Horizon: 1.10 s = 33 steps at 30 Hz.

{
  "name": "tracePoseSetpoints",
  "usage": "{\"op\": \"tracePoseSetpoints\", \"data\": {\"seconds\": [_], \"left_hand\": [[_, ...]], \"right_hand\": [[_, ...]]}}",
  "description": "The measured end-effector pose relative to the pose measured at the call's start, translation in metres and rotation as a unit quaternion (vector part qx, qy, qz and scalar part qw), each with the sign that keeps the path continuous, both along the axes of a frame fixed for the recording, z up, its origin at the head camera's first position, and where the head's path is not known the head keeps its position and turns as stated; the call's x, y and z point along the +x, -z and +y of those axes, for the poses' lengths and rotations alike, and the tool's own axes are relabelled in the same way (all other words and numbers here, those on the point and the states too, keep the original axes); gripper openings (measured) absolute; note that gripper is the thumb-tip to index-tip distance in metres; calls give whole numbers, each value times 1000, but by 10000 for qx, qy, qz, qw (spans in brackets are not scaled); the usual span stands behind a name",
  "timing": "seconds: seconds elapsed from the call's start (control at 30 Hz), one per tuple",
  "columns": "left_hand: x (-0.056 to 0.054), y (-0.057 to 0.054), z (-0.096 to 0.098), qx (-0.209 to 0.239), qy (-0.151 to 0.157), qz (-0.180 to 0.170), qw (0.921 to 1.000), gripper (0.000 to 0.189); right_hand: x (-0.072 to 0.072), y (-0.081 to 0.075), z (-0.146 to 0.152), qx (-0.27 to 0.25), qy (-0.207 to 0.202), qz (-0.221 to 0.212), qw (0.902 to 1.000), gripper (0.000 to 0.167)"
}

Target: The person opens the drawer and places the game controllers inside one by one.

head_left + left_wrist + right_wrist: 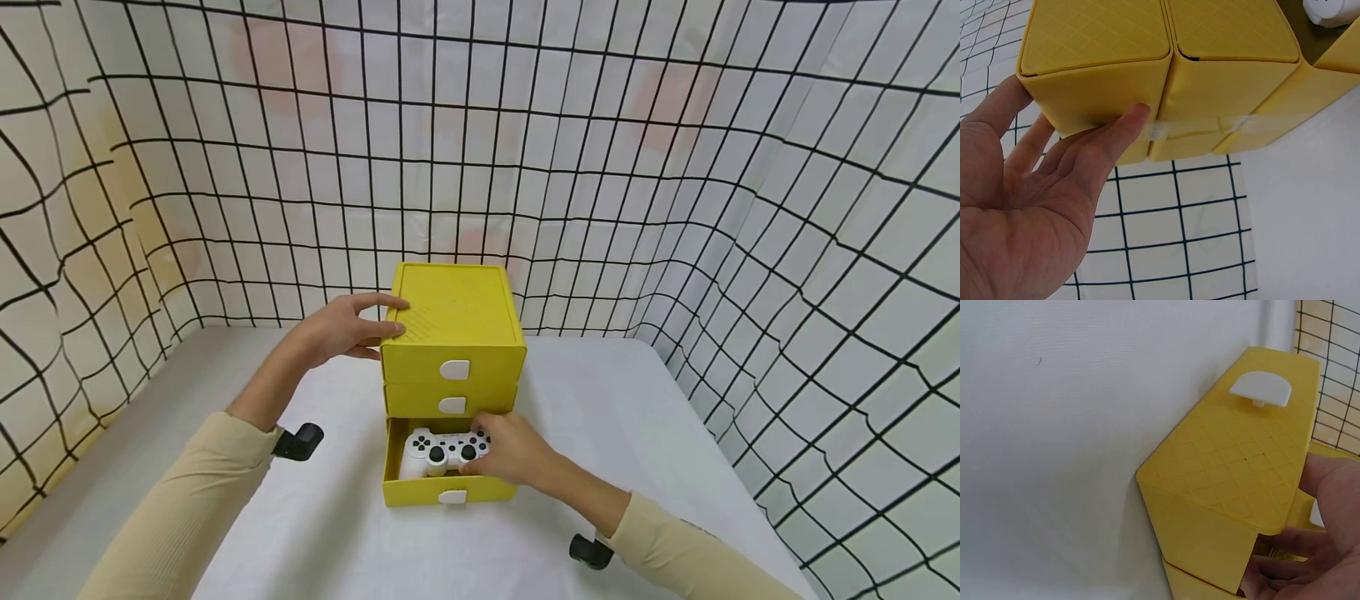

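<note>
Our left hand (341,329) rests flat-fingered against the yellow drawer unit (452,321) while our right hand (510,450) grips the white controller (442,450) in the open bottom drawer (448,493), apparently mid-placement; next we'd likely let go.

**Yellow, white and a black grid**

You see a yellow drawer box (452,329) with a diamond-embossed top and white handles (454,369), a white game controller (442,451) with black buttons, a white bench (622,417), beige sleeves (187,517), and white black-gridded walls (675,167).
</note>
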State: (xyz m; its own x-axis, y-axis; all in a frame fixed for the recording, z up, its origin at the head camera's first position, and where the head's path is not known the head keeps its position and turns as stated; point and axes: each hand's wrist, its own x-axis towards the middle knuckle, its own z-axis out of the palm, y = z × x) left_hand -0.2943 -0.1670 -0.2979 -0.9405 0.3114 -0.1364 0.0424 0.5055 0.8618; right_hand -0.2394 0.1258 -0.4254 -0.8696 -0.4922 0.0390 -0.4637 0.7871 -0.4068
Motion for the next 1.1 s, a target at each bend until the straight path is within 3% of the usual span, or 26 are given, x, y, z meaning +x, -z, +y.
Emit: {"op": "tracePoseSetpoints", "data": {"seconds": [0.13,0.33,0.57,0.83,1.1], "left_hand": [[0,0,0,29,-16,-14,10000,56],[0,0,-1,49,10,-14,10000,57],[-1,0,-2,48,-14,-23,10000,56],[0,0,-1,19,-35,-18,10000,56],[0,0,0,48,-13,-27,10000,55]], "right_hand": [[0,-6,2,60,68,-262,9996,49],[4,-26,9,-203,281,-678,9971,50],[11,-42,25,-281,471,-760,9956,54],[13,-40,41,70,932,-1134,9891,76],[16,-26,45,-410,993,-1473,9832,97]]}}
